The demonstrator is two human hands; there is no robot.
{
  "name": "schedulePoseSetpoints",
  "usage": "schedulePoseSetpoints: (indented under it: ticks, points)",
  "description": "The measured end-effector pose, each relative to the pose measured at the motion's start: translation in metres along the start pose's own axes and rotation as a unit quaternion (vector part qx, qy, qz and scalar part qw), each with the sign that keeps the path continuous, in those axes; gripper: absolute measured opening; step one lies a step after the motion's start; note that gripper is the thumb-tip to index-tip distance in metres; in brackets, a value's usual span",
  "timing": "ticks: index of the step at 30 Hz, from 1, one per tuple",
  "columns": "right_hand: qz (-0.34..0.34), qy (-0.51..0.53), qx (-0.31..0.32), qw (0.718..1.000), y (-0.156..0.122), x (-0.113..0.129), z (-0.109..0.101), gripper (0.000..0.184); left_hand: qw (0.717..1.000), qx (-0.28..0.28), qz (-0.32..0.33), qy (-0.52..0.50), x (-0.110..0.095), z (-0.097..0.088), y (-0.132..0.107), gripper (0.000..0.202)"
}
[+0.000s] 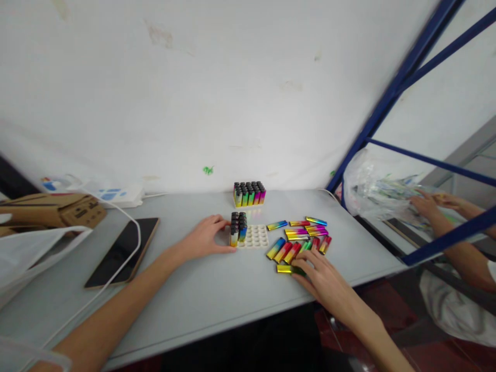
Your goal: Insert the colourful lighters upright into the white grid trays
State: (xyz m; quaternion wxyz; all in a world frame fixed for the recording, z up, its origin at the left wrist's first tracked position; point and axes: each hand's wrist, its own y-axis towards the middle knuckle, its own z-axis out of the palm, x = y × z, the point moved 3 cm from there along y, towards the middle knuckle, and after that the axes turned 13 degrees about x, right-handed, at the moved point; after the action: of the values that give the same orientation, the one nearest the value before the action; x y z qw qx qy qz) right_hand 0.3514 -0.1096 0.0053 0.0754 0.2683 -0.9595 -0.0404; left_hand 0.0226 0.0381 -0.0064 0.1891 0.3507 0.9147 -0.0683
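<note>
My left hand (207,237) is closed on the left end of a white tray (258,237) with round holes, thumb at the front corner and fingers behind. Several black-topped lighters (238,227) stand upright in the tray's left columns; its right part shows bare holes. To the right, shiny rainbow-coloured lighters (284,253) lie loose on their sides. My right hand (318,271) reaches over the near ones, with thumb and index finger around the right end of a yellow-green lighter (284,268). My other right fingers hide parts of the lighters beneath them.
A full block of upright lighters (249,195) stands near the wall. On the left are a tablet-like dark device (124,250), a white cable (135,227) and a cardboard box (77,212). A blue metal frame (360,129) borders the right; beyond it, another person's hands (430,204) handle plastic bags.
</note>
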Motion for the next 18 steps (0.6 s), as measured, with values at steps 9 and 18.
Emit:
schedulePoseSetpoints:
  ticks: [9, 18]
  points:
    - [0.076, 0.315, -0.11, 0.94, 0.053, -0.02, -0.018, 0.033, 1.0, -0.006, 0.006, -0.011, -0.004, -0.004, -0.002, 0.065]
    - [0.011, 0.603, -0.093, 0.792, 0.167, 0.003, -0.025, 0.045, 1.0, 0.002, -0.006, -0.01, -0.005, -0.003, -0.003, 0.063]
